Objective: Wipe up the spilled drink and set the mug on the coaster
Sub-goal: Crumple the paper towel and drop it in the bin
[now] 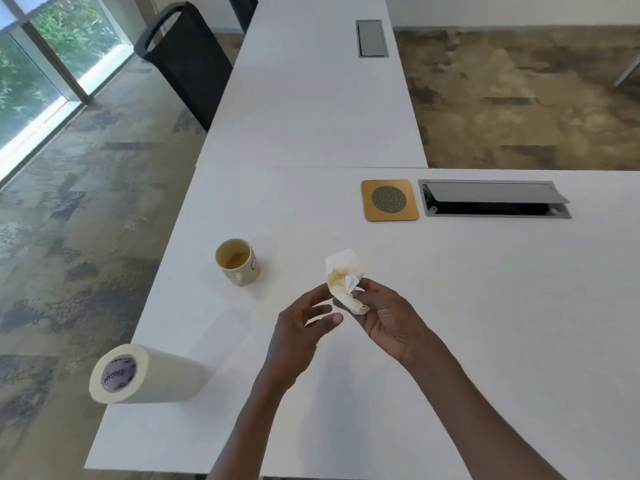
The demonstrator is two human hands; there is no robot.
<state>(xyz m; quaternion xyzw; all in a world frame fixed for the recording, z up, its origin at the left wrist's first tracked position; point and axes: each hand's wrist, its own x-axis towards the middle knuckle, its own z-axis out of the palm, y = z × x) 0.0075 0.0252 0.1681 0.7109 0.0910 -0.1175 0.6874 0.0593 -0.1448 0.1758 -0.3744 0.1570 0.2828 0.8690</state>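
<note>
Right hand (388, 317) fingers (372, 296) curled round a crumpled paper towel (346, 280) stained brown, held above the white counter (485, 306); left hand (301, 327) just beside it, fingers loosely spread, thumb and fingertips close to the towel's lower edge, contact cannot be told. Mug (239, 262) upright on the counter to the left of the hands, brown liquid in the bottom, well apart from the square coaster (389, 200), which lies farther back beside an open cable hatch (493, 199). Paper towel roll (138, 374) on its side near the counter's left edge.
</note>
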